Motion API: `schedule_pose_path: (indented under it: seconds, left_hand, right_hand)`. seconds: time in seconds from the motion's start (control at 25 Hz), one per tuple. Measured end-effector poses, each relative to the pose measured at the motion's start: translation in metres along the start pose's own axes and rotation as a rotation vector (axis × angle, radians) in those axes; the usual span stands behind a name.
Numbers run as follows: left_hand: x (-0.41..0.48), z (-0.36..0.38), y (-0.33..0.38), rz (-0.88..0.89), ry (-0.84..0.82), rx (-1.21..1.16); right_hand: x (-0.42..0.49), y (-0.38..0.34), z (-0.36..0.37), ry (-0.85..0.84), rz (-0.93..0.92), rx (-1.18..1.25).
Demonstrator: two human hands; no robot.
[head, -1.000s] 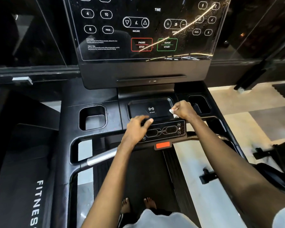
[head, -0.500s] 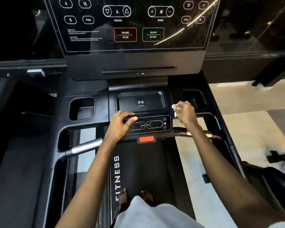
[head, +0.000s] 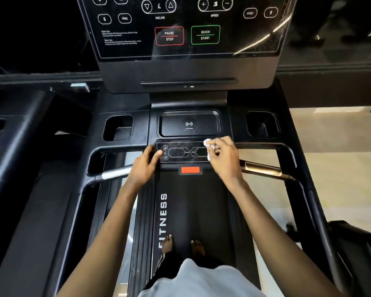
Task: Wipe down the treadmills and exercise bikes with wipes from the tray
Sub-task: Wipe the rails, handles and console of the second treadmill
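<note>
The white wipe [head: 208,143] is pinched in the fingers of the right hand [head: 223,158], pressed on the right end of the treadmill's [head: 193,211] small control panel [head: 180,152]. The left hand [head: 145,166] holds the left end of this panel, fingers bent over its edge, thumb on its face. Just behind the panel lies a shallow tray [head: 189,116] carrying a charging symbol. On each side of it sits one cup holder, left [head: 118,127] and right [head: 261,125], both dark inside.
</note>
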State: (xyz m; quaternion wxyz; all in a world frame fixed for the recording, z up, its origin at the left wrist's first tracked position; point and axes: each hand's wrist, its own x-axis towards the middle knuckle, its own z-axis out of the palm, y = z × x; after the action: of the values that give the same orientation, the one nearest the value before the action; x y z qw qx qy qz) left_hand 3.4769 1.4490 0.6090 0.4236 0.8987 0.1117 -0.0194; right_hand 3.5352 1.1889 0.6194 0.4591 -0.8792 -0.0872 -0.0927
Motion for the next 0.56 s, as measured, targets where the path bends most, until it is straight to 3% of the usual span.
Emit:
schedule_pose_path:
  seconds: [0.16,0.36,0.56]
  left_hand:
    - [-0.008,0.006,-0.022,0.067,0.021,0.166]
    - [-0.009,0.011,-0.036,0.081,0.033,0.334]
    - [-0.006,0.0,-0.052,0.149,-0.076,0.381]
  right_hand:
    - [-0.025,-0.003,0.025,0.003,-0.034,-0.008]
    - [-0.033,-0.026,0.058,-0.105,-0.208,-0.056]
    - [-0.05,-0.03,0.066,-0.062,-0.14,-0.42]
